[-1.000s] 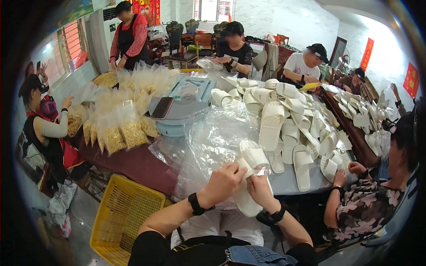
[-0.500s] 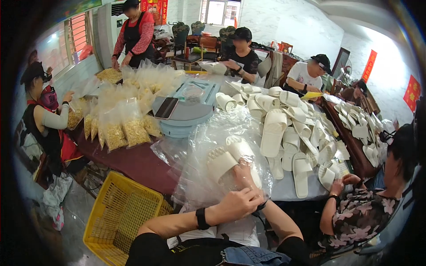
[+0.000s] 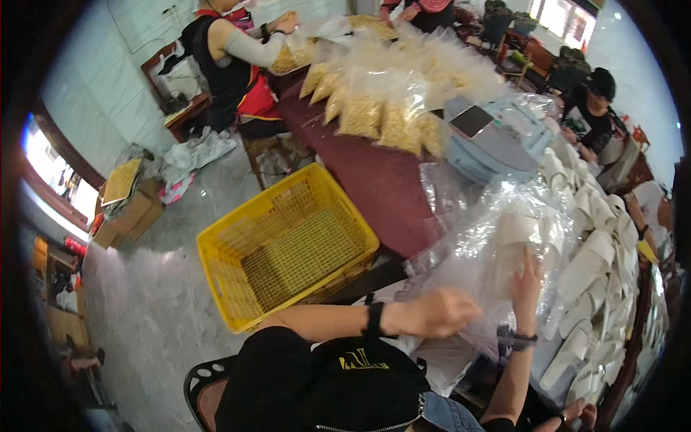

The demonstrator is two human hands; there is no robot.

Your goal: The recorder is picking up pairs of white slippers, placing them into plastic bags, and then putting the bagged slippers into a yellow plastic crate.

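A pair of cream slippers (image 3: 515,234) lies among clear plastic bags (image 3: 468,248) at the table's near edge. My right hand (image 3: 527,284) reaches up to the slippers with its fingers against the nearer one, seemingly gripping it; the shiny film partly hides the fingertips. To the left of it, my left hand (image 3: 440,312) is in the air over my lap, apart from the slippers. Motion smears its fingers, and nothing can be made out in them.
A yellow plastic basket (image 3: 288,245) stands left of my lap. Bags of yellow pieces (image 3: 360,111) cover the far table, beside a blue-grey round-topped container (image 3: 486,144) with a phone (image 3: 471,121) on it. Loose cream slippers (image 3: 586,266) are heaped at right. Co-workers sit and stand around.
My view has swung left, bringing the basket and floor toward the middle. My left hand has left my right wrist and moved left. My right hand stays at the slippers.
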